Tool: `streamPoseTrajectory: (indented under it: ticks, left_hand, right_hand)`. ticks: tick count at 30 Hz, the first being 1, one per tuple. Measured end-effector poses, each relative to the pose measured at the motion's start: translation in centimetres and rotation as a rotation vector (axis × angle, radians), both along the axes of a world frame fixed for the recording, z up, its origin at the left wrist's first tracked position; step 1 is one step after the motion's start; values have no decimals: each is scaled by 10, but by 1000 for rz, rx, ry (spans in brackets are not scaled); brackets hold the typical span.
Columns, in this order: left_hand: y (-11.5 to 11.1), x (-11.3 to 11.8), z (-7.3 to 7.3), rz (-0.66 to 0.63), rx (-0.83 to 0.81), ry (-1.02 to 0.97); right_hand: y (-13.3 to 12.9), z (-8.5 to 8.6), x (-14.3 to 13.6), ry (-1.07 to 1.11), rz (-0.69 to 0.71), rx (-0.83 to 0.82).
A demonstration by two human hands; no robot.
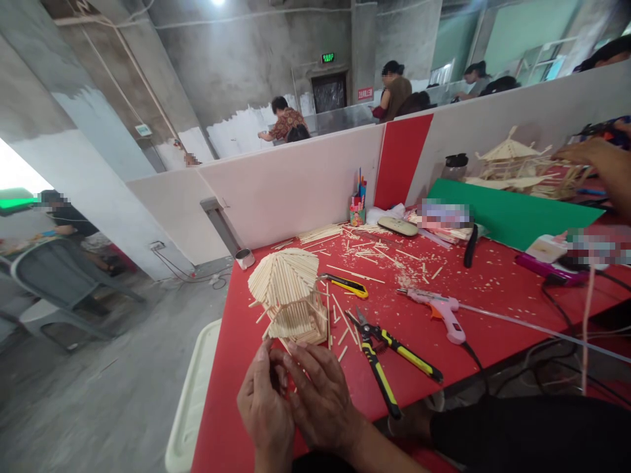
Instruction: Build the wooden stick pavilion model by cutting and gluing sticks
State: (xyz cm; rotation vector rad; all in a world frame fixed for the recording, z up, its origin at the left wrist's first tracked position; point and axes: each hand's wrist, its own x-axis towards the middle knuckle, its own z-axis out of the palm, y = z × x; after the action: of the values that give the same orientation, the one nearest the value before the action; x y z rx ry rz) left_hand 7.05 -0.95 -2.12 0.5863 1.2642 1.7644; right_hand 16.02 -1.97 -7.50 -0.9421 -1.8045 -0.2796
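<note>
My left hand (267,401) and my right hand (323,397) meet at the table's near left part, fingertips bent together at the front edge of a small stick-built pavilion (283,279). Both hands are closed; whatever lies between the fingers is too small or hidden to make out. The pavilion stands upright, with a round sloping roof over a square base. Right of it lie a yellow and black cutter (348,286), pliers with black and yellow handles (379,348) and a pink glue gun (441,312).
Loose sticks (320,233) and shavings are scattered over the red table (305,453). A pen cup (357,213) stands by the white partition (305,184). A green board (513,213) and another person's hand (591,154) are at the right.
</note>
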Motion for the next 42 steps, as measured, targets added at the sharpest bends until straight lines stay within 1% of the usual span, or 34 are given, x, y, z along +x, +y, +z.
streamPoseTrajectory:
  ticks: [15,21,27,31,33,36,38,42]
  left_hand:
    - [0,0,-1,-3,1,19]
    - [1,1,0,5,2,10]
    - [0,1,3,6,10,32]
    - [0,-1,1,38,-18,53]
    - [1,-2,-1,57,-27,50]
    - [3,-3,-3,76,-27,49]
    - [3,-1,0,84,-17,37]
    - [3,4,8,119,-18,51]
  right_hand:
    - [0,0,1,-2,18,-18]
    - [0,1,1,-5,3,-12]
    - [0,4,1,5,14,15]
    - [2,5,-1,42,18,45]
    - [6,7,-3,66,1,63]
    - [12,15,-6,118,-51,61]
    - [16,22,-8,141,-76,37]
    - [22,31,-11,119,-48,-26]
